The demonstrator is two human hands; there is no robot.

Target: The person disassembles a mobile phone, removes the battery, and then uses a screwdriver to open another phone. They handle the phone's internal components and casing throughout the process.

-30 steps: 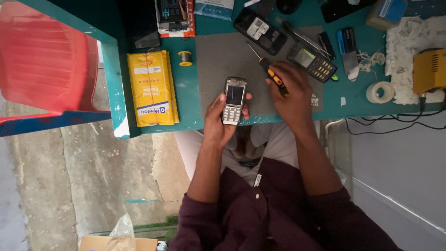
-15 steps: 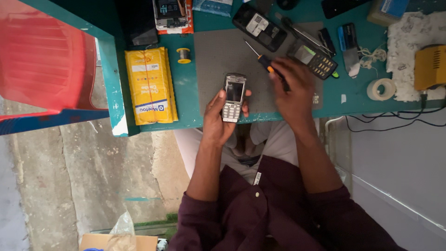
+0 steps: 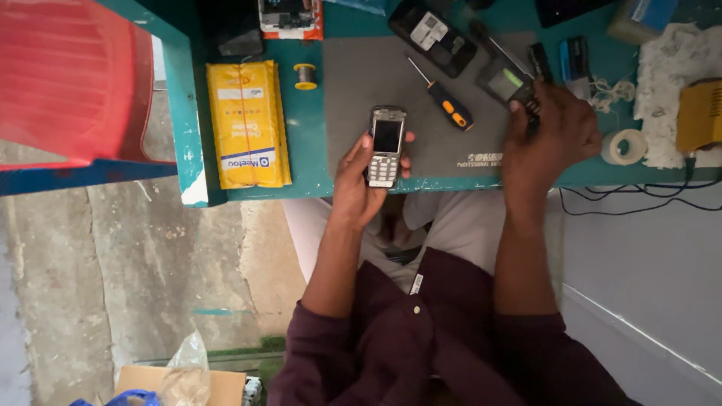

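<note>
My left hand [image 3: 352,184] holds a silver keypad phone [image 3: 386,145] upright, screen facing me, over the near edge of the grey work mat [image 3: 361,83]. An orange-and-black screwdriver [image 3: 445,103] lies loose on the mat, between my hands. My right hand [image 3: 553,139] rests at the mat's right side. Its thumb and bent fingers touch the near end of a dark handheld meter with a green screen [image 3: 502,79]. The fingers hide whether they grip it.
On the teal table [image 3: 308,150] lie a yellow packet [image 3: 247,124], a small solder spool [image 3: 304,75], an opened black phone [image 3: 432,34], a tape roll [image 3: 623,146], white cloth [image 3: 669,68] and a yellow device [image 3: 699,113]. A red chair [image 3: 68,75] stands left. Cables [image 3: 639,201] hang right.
My right hand has let go of the screwdriver, which now lies on the mat, and has moved right to the dark meter. My left hand still holds the phone.
</note>
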